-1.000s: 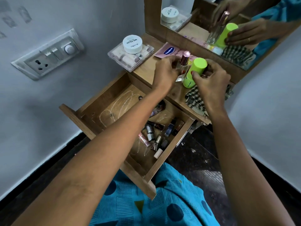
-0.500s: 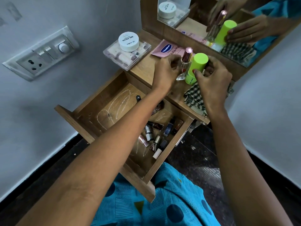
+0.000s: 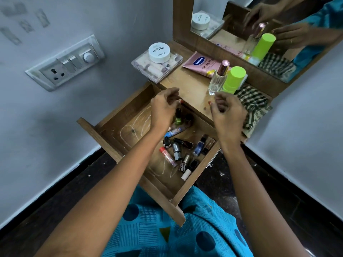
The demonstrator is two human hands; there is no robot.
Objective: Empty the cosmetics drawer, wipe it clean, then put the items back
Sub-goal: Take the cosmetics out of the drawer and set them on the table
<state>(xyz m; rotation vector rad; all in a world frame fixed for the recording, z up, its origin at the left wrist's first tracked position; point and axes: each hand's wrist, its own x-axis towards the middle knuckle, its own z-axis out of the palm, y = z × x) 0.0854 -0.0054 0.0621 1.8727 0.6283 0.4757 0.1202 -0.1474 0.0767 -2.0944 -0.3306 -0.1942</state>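
The wooden drawer (image 3: 118,123) is pulled out, with several small cosmetics (image 3: 182,151) lying in its right half and chalky smears on its bare left floor. On the tabletop (image 3: 187,84) stand a clear glass perfume bottle (image 3: 217,80) with a pink cap and a lime-green bottle (image 3: 234,79). My left hand (image 3: 164,108) hovers over the drawer's back edge, fingers loosely curled, holding nothing. My right hand (image 3: 229,112) hangs just below the two bottles, also empty with loosely curled fingers. A checked cloth (image 3: 254,102) lies at the table's right end.
A clear plastic box (image 3: 156,67) with a white nail-polish remover jar (image 3: 159,52) on top sits at the table's left. A pink Vaseline tube (image 3: 203,64) lies by the mirror (image 3: 241,21). A wall socket panel (image 3: 66,62) is at the left.
Both hands have let go of the perfume bottle and the green bottle and drawn back toward the drawer. The two bottles now stand alone on the tabletop.
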